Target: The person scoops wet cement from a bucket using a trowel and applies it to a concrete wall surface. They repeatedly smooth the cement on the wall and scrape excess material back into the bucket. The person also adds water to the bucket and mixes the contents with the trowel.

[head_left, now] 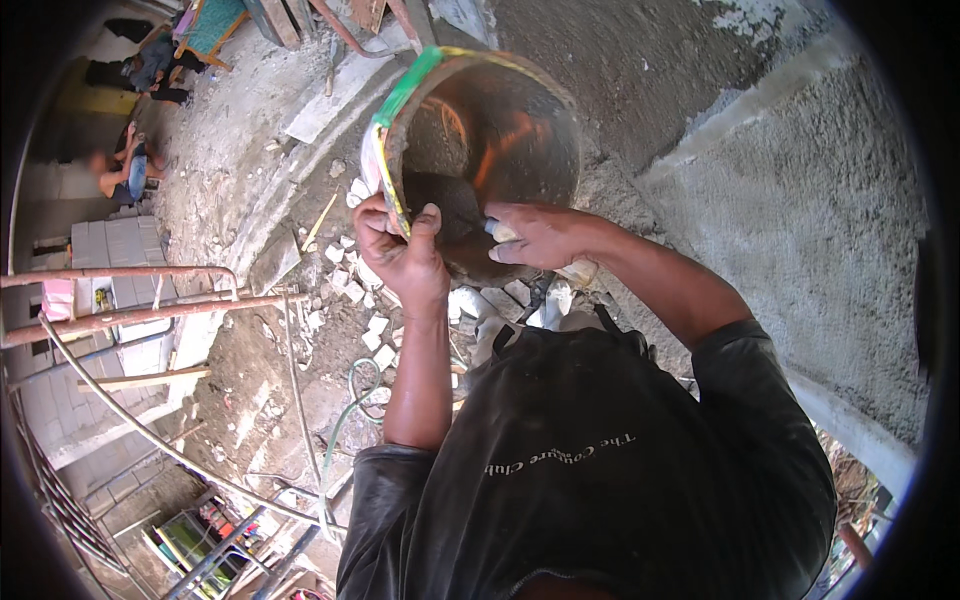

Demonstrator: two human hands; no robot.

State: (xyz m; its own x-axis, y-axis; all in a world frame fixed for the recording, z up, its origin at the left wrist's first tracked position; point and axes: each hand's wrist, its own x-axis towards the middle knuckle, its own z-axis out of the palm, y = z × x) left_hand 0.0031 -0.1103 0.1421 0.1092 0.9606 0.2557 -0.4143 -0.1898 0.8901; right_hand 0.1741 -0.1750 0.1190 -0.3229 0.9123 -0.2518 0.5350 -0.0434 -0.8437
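A large cylindrical container (540,120) with a stained interior and green and yellow edging is tilted toward me, a dark wet mass (440,195) like mortar in its lower part. My left hand (405,245) is closed on its near left rim, thumb upward. My right hand (540,235) is at the container's lower right, fingers curled around a pale item that I cannot make out, partly hidden by the hand and beside the dark mass. Broken pale rubble (355,290) lies below the container.
Rough rendered concrete (800,220) rises at right. Rusty scaffold pipes (130,315), stacked grey blocks (130,250) and a looped green hose (355,400) are at left. Two people (130,175) (150,75) are at upper left. Boards and pipes (285,20) stand at the top.
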